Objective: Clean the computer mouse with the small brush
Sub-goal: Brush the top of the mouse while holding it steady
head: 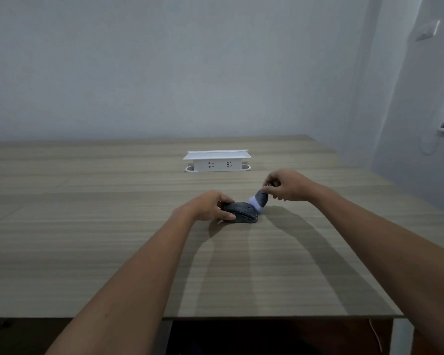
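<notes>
A dark computer mouse (242,213) lies flat on the wooden table (113,239), a little right of centre. My left hand (207,206) grips its left end, thumb along the near side and fingers over the top. My right hand (287,185) pinches the top of a small brush (260,199) with a dark rounded body and pale bristles. The bristles point down-left and touch the right end of the mouse.
A white pop-up socket box (217,161) stands on the table behind the hands. The table's front edge (267,316) runs close to me, with a white leg at the right. A wall rises behind and a window edge shows at far right.
</notes>
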The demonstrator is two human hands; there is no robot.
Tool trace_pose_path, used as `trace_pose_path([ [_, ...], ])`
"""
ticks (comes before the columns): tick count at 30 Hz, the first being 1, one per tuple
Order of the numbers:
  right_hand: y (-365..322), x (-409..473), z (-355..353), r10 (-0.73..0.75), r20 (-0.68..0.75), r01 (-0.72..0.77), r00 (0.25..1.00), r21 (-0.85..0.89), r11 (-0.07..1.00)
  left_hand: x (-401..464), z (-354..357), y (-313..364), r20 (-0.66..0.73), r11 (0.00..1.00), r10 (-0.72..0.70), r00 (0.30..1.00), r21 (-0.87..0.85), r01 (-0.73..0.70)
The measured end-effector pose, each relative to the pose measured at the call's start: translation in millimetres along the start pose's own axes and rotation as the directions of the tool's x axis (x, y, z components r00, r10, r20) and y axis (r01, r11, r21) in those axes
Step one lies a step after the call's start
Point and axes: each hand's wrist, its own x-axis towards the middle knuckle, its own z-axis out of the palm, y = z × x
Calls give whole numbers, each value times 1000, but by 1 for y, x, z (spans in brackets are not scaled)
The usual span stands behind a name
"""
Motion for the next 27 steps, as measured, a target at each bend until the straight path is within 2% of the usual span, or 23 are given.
trace_pose_path([
  [3, -8, 2, -3, -36, -42, 37, 998, 34, 999, 1, -1, -1, 3, 1000, 2, 1000, -2, -2],
  [6, -14, 4, -1, -44, 4, 44, 999, 118, 992, 1, -1, 0, 4, 1000, 0, 1000, -20, 0],
  [8, -13, 5, -1, -30, 37, 29, 999, 28, 999, 2, 0, -1, -3, 1000, 3, 1000, -21, -3],
  [10, -15, 4, -4, -27, 11, 28, 1000, -107, 994, 3, 1, -1, -8, 1000, 6, 1000, -18, -6],
  [12, -18, 5, -5, -37, -27, 35, 999, -61, 997, 3, 1, -2, -9, 1000, 9, 1000, -9, -9],
  [15, -25, 5, -3, -53, 6, 52, 999, 62, 997, 3, 1, -3, -13, 1000, 9, 1000, 0, -9],
  [19, -29, 5, -8, -31, 15, 32, 999, -99, 995, 6, 1, 0, -21, 1000, 13, 1000, 11, -13],
  [23, -37, 7, -10, -21, 33, 19, 999, 38, 999, 6, 2, -2, -36, 1000, 9, 999, 11, -8],
  [27, -34, 4, -10, 14, 39, -8, 999, -136, 991, 5, 3, 0, -42, 1000, 17, 999, 9, -17],
])
